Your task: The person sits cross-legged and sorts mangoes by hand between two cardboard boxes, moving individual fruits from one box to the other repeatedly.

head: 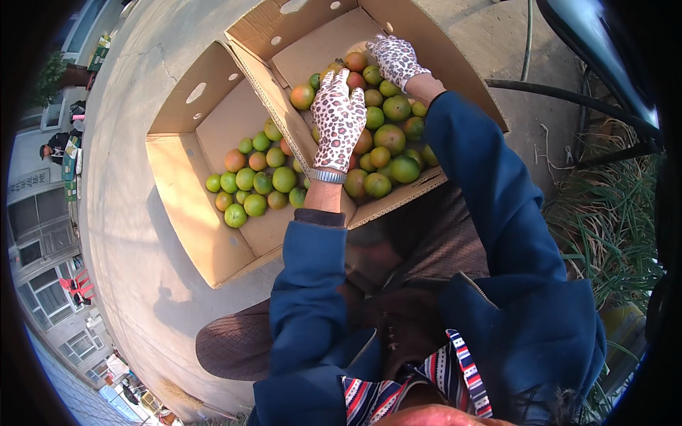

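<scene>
Two cardboard boxes stand side by side before me. My left hand (339, 122), in a leopard-print glove, reaches over the shared side into the right-hand cardboard box (394, 206); its fingers rest on tomatoes near an orange-green tomato (302, 97). Whether it grips one is hidden. My right hand (395, 59), gloved alike, is at that box's far right, its fingers bent beside a reddish tomato (356, 62); what lies under them cannot be seen. Many green and reddish tomatoes (389, 139) fill the near part of this box. The left-hand cardboard box (176, 202) holds a cluster of green tomatoes (256, 204).
Concrete ground (128, 160) surrounds the boxes. A dark hose or bar (565, 96) runs at the right, above green leafy plants (613, 239). At the far left are a person (56, 148), a red chair (79, 285) and buildings.
</scene>
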The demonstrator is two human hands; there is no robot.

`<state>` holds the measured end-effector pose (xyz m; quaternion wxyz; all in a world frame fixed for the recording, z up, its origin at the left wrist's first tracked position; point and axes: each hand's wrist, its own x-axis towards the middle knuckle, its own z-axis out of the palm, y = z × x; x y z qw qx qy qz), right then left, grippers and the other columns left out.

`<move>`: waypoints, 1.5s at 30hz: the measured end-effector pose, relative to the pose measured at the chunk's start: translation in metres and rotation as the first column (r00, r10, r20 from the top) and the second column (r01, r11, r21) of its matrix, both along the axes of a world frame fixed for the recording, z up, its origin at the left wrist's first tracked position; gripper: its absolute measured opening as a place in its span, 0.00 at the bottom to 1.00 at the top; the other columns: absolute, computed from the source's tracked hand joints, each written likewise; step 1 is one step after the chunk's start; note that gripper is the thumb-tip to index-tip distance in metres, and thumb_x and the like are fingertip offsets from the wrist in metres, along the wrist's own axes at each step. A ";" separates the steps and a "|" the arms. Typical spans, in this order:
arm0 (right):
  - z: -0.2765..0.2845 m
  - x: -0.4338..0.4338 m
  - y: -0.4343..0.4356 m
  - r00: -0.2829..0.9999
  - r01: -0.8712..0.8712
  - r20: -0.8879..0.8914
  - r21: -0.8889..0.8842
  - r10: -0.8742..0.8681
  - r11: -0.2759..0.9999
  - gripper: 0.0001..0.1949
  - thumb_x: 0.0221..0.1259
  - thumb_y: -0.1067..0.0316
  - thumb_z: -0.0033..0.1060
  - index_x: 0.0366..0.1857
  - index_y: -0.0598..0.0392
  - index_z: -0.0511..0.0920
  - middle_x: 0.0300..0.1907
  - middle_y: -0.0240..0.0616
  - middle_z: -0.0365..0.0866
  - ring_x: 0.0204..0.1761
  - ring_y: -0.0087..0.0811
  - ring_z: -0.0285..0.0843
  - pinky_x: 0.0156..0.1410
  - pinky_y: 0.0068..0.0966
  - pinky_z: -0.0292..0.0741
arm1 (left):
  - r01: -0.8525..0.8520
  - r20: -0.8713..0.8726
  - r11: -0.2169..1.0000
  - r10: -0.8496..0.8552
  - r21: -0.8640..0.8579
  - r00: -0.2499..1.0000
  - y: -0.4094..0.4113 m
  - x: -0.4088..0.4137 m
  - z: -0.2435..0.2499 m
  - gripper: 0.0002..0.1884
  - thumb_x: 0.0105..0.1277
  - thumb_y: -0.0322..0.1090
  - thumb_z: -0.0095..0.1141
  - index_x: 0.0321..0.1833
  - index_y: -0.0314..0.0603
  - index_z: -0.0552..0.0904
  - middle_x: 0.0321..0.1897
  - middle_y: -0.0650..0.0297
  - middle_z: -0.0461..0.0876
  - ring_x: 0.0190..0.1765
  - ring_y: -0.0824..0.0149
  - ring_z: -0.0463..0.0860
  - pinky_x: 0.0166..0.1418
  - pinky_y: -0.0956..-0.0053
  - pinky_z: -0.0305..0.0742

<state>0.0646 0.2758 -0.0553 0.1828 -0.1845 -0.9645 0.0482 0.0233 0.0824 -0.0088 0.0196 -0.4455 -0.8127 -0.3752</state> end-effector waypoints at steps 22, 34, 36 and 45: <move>0.084 0.001 -0.028 0.988 0.152 -0.010 -0.084 -0.153 0.985 0.31 0.54 0.50 0.68 0.62 0.49 0.74 0.56 0.44 0.79 0.55 0.45 0.80 0.59 0.38 0.76 | -0.180 0.649 0.954 -0.019 0.239 0.760 0.005 0.000 0.019 0.39 0.63 0.48 0.62 0.68 0.25 0.63 0.59 0.40 0.74 0.62 0.50 0.76 0.65 0.62 0.70; 0.084 0.034 -0.135 0.919 -0.145 -0.391 -0.222 0.048 0.964 0.26 0.58 0.67 0.64 0.63 0.50 0.73 0.51 0.42 0.81 0.49 0.42 0.82 0.55 0.34 0.78 | -0.512 0.765 0.569 -0.496 0.643 0.410 -0.052 -0.042 0.036 0.16 0.64 0.32 0.63 0.52 0.32 0.79 0.43 0.56 0.82 0.37 0.63 0.85 0.40 0.71 0.85; 0.072 0.037 -0.116 0.963 -0.073 -0.269 -0.260 0.001 0.963 0.23 0.60 0.62 0.62 0.61 0.50 0.75 0.53 0.41 0.81 0.50 0.43 0.81 0.56 0.35 0.77 | -0.409 0.766 0.691 -0.337 0.597 0.548 -0.092 -0.054 0.059 0.18 0.66 0.34 0.62 0.55 0.32 0.79 0.45 0.56 0.83 0.44 0.62 0.85 0.44 0.72 0.84; 0.035 0.029 -0.104 0.981 -0.181 -0.114 -0.214 0.160 0.960 0.19 0.65 0.52 0.51 0.55 0.46 0.79 0.48 0.42 0.83 0.51 0.45 0.80 0.56 0.43 0.74 | 0.062 0.236 0.702 0.154 -0.709 0.959 -0.257 -0.087 0.023 0.24 0.52 0.52 0.66 0.41 0.36 0.84 0.35 0.51 0.84 0.31 0.56 0.83 0.33 0.67 0.80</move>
